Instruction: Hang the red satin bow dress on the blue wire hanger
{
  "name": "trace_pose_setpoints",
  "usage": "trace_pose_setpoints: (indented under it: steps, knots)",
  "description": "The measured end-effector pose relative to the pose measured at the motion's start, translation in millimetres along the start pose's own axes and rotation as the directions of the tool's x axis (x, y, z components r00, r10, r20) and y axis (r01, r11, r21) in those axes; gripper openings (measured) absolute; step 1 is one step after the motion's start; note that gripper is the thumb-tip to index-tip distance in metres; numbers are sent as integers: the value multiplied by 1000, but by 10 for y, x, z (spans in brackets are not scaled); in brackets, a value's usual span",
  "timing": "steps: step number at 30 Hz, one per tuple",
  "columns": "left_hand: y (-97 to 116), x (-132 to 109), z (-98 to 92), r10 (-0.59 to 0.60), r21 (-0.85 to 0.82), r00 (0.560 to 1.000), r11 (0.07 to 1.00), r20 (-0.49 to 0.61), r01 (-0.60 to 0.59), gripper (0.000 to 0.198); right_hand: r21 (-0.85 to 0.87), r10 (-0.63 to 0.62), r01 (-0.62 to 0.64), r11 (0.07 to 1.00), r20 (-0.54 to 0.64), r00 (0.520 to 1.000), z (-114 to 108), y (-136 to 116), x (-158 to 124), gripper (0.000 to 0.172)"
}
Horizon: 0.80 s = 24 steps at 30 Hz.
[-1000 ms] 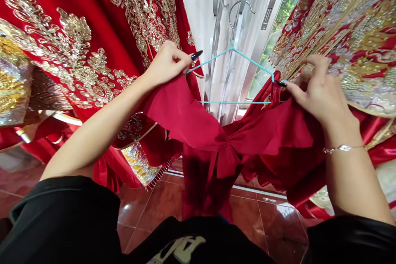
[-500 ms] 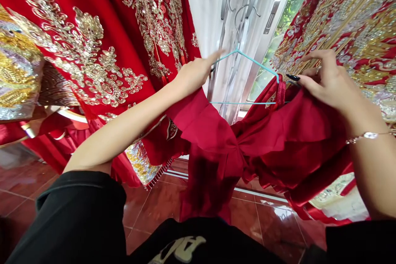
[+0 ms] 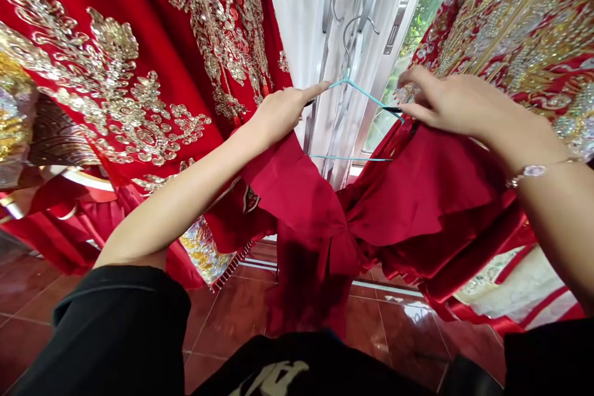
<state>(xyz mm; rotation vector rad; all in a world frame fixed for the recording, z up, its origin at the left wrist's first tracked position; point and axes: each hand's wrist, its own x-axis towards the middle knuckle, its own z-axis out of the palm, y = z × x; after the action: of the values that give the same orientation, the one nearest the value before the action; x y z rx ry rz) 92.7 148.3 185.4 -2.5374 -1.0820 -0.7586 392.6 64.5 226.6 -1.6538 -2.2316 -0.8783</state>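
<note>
A plain dark red dress (image 3: pixel 399 198) with a knotted front hangs between my hands on a thin turquoise wire hanger (image 3: pixel 366 96). My left hand (image 3: pixel 283 112) grips the dress's left shoulder edge, with the index finger stretched out to the hanger's left arm. My right hand (image 3: pixel 448 105) is closed on the dress's right shoulder where it sits at the hanger's right end. The hanger's metal hook (image 3: pixel 355 28) rises in front of a white curtain.
Red gowns thick with gold and silver embroidery (image 3: pixel 116 74) hang at the left and at the right (image 3: pixel 524 31). A white curtain (image 3: pixel 297 6) and a window frame (image 3: pixel 399 6) stand behind. Below lies a glossy red-brown tiled floor (image 3: pixel 223 322).
My right hand has slid up and left along the hanger's right arm, now covering the shoulder strap. My left hand went from a pinch to a pointed index finger at the hanger.
</note>
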Motion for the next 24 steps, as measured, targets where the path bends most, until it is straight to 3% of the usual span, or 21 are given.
trace_pose_setpoints:
  steps: [3, 6, 10, 13, 15, 17, 20, 22, 24]
  knots:
    - [-5, -4, 1, 4, -43, 1000, 999, -1, -4, 64, -140, -138, 151, 979, 98, 986, 102, -194, 97, 48]
    - [-1, 4, 11, 2, -56, 1000, 998, 6, -2, 58, -118, -151, 160, 980, 76, 986, 132, -375, 189, 43]
    - [-39, 20, 73, -30, -80, 999, 996, -15, 29, 52, 108, 15, -2, 994, -117, 993, -40, -512, 340, 38]
    - [-58, -5, 95, -46, -117, 998, 992, -50, 40, 50, 296, 38, 42, 954, -259, 965, -179, -458, 297, 43]
    - [3, -49, 83, -64, -117, 995, 992, -74, 55, 50, 332, 95, 13, 943, -306, 947, -205, -386, 142, 39]
    - [163, -106, 79, -77, -89, 987, 994, -141, 65, 52, 307, 230, -139, 942, -283, 931, -171, -342, -82, 28]
    - [570, -156, 161, 2, -93, 969, 995, -245, -26, 44, 153, 422, -412, 898, -45, 905, -43, -386, -414, 30]
    - [874, -124, 292, 103, -153, 980, 980, -171, -130, 38, 24, 500, -504, 863, 96, 861, 61, -461, -552, 34]
    - [1133, -33, 462, 154, -242, 988, 958, -27, -156, 37, -21, 538, -540, 841, 123, 834, 150, -513, -598, 29]
